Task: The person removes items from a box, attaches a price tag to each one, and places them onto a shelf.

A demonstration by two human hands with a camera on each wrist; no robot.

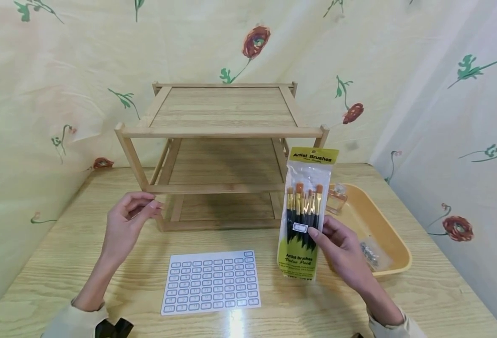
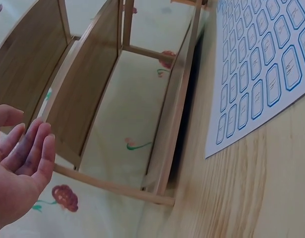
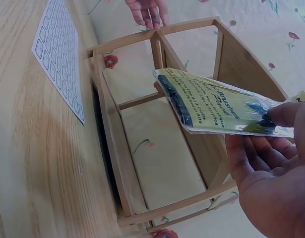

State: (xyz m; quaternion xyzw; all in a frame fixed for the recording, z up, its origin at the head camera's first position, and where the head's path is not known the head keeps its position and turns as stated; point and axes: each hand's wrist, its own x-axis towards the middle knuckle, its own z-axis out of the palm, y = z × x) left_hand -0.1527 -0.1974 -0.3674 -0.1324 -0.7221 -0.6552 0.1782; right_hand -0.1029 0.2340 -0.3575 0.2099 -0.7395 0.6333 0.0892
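Right of the head frame's centre, the right hand [image 1: 344, 251] pinches the brush pack [image 1: 306, 206] by its right edge; the left hand [image 1: 127, 223], left of centre, curls loosely, empty; the pack is probably light, its wrapper [image 1: 311, 171] slippery and bendy, best held across the stiffer handles [image 1: 302, 218]

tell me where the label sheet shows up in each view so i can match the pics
Head: the label sheet lies in the lower middle, left of the artist brushes pack.
Left wrist: the label sheet is at upper right, cut off by the frame.
Right wrist: the label sheet is at upper left.
Shared landmark: the wooden three-tier shelf.
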